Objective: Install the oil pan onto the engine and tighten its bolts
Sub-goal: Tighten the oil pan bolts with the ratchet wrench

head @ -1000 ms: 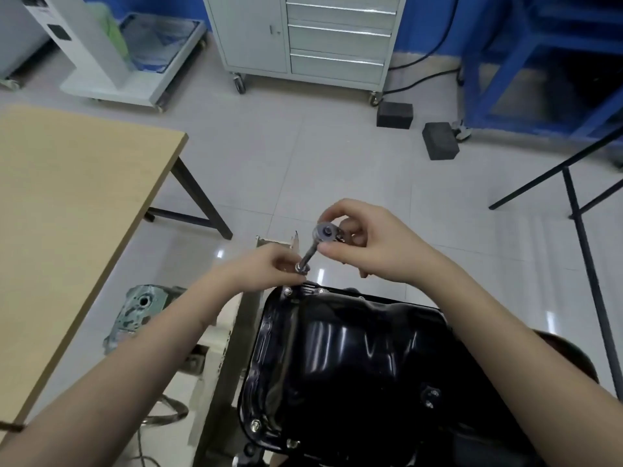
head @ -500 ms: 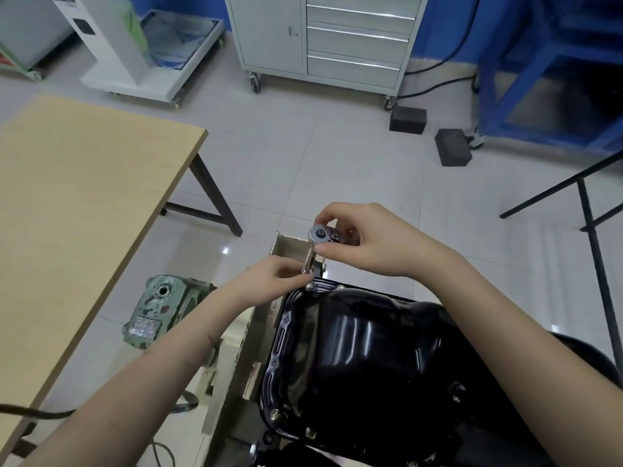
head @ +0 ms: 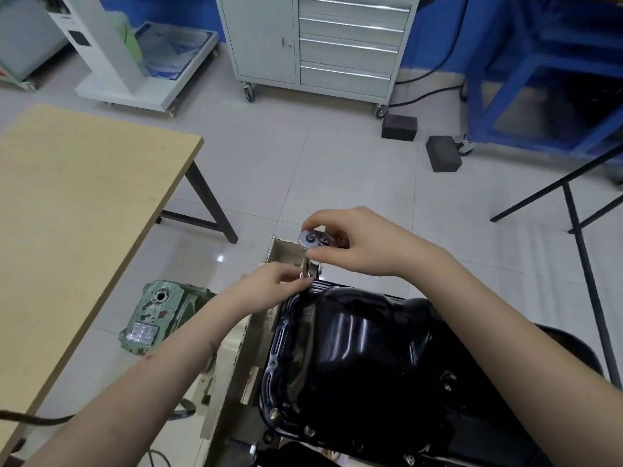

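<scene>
A workshop floor of pale grey glossy tiles (head: 269, 170) reflecting overhead light. At left, a light wood tabletop (head: 67, 203) on dark metal legs. Against a blue wall (head: 435, 28) stands a grey metal drawer cabinet (head: 337, 45) on castors. Two black blocks (head: 399, 127) lie on the floor beside a blue steel frame (head: 505, 79). A green cast-metal housing (head: 161, 315) sits on the floor.

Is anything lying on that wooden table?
No, the part of the wooden table in view shows only its bare light top.
</scene>
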Demonstrator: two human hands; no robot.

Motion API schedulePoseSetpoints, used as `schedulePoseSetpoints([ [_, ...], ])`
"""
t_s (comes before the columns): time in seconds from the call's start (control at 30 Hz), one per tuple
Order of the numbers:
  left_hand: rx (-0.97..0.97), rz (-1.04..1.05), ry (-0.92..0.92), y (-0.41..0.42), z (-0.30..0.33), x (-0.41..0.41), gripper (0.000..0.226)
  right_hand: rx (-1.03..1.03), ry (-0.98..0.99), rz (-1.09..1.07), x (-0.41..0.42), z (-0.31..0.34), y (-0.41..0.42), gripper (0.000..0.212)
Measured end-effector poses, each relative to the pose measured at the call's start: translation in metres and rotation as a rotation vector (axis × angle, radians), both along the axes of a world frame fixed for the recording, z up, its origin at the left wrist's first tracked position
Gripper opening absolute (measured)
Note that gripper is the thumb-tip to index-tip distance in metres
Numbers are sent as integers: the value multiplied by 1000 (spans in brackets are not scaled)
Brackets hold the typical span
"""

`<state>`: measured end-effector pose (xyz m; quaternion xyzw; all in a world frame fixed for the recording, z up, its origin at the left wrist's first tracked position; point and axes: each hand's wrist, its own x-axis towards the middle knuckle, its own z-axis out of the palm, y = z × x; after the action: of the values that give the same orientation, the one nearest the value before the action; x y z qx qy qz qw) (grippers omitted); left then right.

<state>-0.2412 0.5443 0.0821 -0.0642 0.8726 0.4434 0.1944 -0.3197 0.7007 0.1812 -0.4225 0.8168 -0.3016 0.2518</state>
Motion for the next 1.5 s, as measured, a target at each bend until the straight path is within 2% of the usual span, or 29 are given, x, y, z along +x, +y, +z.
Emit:
schedulePoseSetpoints([
  [0.13,-23,25,65,4,-3,9,18,114,103,135,-5,9,-1,22],
  [0.33,-110,68,115,7,-10,9,21,213,290,245,-5,19,-7,23],
  [0.57,-207,52,90,11,-14,3,13,239,347,288,-3,21,-8,25],
  [0.83,-260,72,137,14,-21,2,36,244,309,256,-6,21,-1,22],
  [1.03,-267,89,142,16,-24,3,35,249,310,257,-1,23,0,21],
  [1.2,-269,149,126,17,-23,3,17,256,307,195,2,25,-2,23],
  [1.37,-259,165,108,17,-22,7,27,238,320,205,7,27,-6,19],
  [1.5,-305,164,111,19,-21,9,31,276,433,304,8,30,-15,22],
])
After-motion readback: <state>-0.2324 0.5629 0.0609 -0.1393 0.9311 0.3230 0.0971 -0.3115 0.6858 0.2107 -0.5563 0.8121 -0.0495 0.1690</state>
